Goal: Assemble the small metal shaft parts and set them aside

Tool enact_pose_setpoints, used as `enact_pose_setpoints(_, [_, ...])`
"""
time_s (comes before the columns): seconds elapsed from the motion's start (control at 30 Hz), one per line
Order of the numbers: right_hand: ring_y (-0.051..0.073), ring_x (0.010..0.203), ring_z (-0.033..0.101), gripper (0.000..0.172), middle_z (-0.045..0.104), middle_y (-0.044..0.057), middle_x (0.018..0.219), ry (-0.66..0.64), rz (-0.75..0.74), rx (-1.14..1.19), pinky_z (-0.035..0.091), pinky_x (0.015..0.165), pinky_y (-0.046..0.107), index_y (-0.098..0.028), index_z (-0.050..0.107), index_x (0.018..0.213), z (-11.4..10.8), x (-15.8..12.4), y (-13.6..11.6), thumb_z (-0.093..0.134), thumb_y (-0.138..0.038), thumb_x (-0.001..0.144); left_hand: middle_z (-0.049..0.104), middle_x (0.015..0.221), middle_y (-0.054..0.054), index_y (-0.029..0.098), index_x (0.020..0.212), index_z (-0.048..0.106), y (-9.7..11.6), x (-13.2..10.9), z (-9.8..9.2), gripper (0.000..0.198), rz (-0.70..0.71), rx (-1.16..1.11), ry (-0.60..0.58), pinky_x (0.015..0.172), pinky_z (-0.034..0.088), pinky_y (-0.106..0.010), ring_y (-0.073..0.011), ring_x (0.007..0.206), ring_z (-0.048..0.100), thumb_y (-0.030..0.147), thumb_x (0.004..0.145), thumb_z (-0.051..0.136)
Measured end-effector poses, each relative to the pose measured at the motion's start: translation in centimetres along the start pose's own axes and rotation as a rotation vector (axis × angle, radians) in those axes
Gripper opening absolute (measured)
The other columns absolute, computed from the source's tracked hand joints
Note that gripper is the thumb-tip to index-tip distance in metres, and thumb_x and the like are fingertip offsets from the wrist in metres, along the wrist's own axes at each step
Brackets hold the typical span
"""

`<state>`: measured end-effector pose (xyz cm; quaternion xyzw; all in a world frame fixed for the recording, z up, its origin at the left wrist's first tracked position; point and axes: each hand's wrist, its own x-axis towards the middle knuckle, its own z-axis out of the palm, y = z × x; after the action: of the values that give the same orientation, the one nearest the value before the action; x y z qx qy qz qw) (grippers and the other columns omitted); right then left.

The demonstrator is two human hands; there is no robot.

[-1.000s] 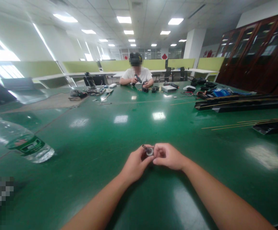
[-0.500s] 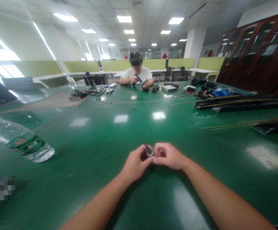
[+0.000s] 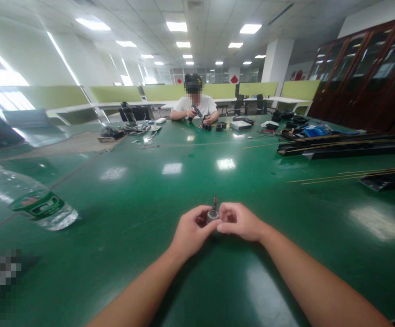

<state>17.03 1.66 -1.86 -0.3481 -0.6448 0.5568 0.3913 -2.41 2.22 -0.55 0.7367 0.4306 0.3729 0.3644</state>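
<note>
Between my hands, above the green table (image 3: 142, 190), is a small grey metal part (image 3: 212, 214) with a round base and a thin shaft pointing up. My left hand (image 3: 190, 230) grips its base between thumb and fingers from the left. On the right, my right hand (image 3: 240, 221) has its fingers curled, with thumb and fingertips close against the part's right side. Whether something small sits in the right hand's pinch is hidden.
A clear bottle with a green label (image 3: 38, 204) lies at the left. Black rails (image 3: 340, 147) and thin rods are at the right. Across the table sits a person in a white shirt (image 3: 183, 105), near electronics and a white box (image 3: 241, 125).
The metal part has tilted: its shaft leaned to the left and now stands nearly upright. Both hands have hardly moved.
</note>
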Motion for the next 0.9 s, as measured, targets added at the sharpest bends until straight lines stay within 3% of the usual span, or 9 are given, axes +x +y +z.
enact_pose_setpoints(0.27, [0.011, 0.059, 0.049, 0.027, 0.055, -0.004, 0.067, -0.005, 0.003, -0.025, 0.039, 0.059, 0.023, -0.016, 0.058, 0.084, -0.04, 0.03, 0.15, 0.078, -0.03, 0.074, 0.067, 0.09, -0.003, 0.022, 0.098, 0.073, 0.4, 0.01, -0.27, 0.023, 0.07, 0.046, 0.042, 0.07, 0.048, -0.025, -0.017, 0.082, 0.061, 0.036, 0.079, 0.074])
enact_pose_setpoints(0.7, [0.011, 0.058, 0.046, 0.025, 0.053, -0.005, 0.065, 0.039, -0.015, -0.14, 0.038, 0.059, 0.024, -0.017, 0.058, 0.077, -0.24, 0.13, 0.2, 0.079, -0.029, 0.072, 0.068, 0.101, -0.005, 0.024, 0.106, 0.073, -0.07, 0.08, -0.65, 0.03, 0.2, 0.079, 0.091, 0.087, 0.049, -0.031, -0.0198, 0.095, 0.063, 0.025, 0.076, 0.078])
enact_pose_setpoints(0.9, [0.013, 0.064, 0.055, 0.031, 0.062, -0.002, 0.075, 0.094, 0.03, -0.075, 0.044, 0.062, 0.025, -0.017, 0.063, 0.093, -0.28, 0.2, 0.05, 0.079, -0.024, 0.067, 0.072, 0.102, -0.005, 0.022, 0.106, 0.072, -0.2, -0.03, -0.81, 0.031, 0.203, 0.094, 0.093, 0.088, 0.051, -0.032, -0.0202, 0.094, 0.066, 0.023, 0.075, 0.078])
